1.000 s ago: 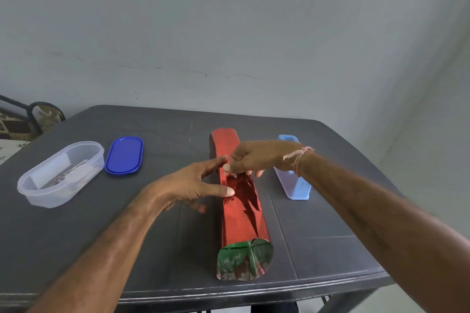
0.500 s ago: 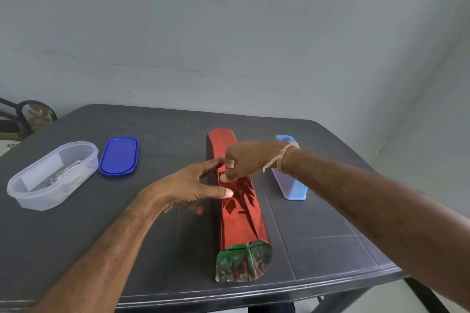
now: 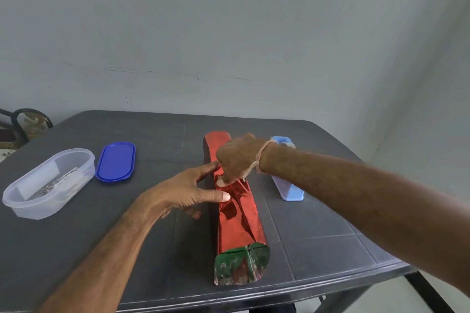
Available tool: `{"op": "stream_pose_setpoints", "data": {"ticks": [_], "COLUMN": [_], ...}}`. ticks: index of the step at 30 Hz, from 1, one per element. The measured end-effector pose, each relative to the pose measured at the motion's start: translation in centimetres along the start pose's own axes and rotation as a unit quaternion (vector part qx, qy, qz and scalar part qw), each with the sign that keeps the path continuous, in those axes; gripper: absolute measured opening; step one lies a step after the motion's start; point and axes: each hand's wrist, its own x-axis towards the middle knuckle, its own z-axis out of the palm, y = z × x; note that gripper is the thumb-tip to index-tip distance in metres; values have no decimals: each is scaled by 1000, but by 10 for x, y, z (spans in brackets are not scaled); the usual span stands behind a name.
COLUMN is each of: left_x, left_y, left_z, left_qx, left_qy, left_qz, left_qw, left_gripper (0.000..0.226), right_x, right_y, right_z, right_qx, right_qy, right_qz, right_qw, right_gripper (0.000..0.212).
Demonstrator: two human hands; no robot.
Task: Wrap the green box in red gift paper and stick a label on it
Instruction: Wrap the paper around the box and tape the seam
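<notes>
The long box lies lengthwise on the dark table (image 3: 76, 249), wrapped in shiny red gift paper (image 3: 236, 221). At its near end the paper is still open and looks green inside (image 3: 241, 264). My left hand (image 3: 178, 193) is at the box's left side, with straight thumb and forefinger touching the paper. My right hand (image 3: 237, 157) lies over the top of the box, fingers curled. Its thumb tip presses a crease of the paper against them. No label is in sight.
A clear oval tub (image 3: 48, 183) with some small things inside stands at the left, its blue lid (image 3: 115, 161) beside it. A light blue holder (image 3: 290, 189) sits right of the box, partly behind my right forearm. The wall runs along the table's far edge.
My right hand has turned knuckles up and its thumb has slid slightly along the top of the paper. My left hand stays against the box's side.
</notes>
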Motion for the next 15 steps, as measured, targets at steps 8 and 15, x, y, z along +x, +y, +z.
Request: {"op": "stream_pose_setpoints", "data": {"ticks": [8, 15], "left_x": [0, -2], "left_y": [0, 0], "left_z": [1, 0], "left_qx": [-17, -23], "left_qy": [-4, -3], "left_qz": [-7, -8], "left_qw": [1000, 1000], "left_gripper": [102, 102], "right_x": [97, 103], "right_y": [41, 68], "right_z": [51, 63], "right_qx": [27, 191], "right_qy": [3, 6], "right_qz": [-26, -28], "right_qw": [999, 981], "right_gripper": [63, 39]}}
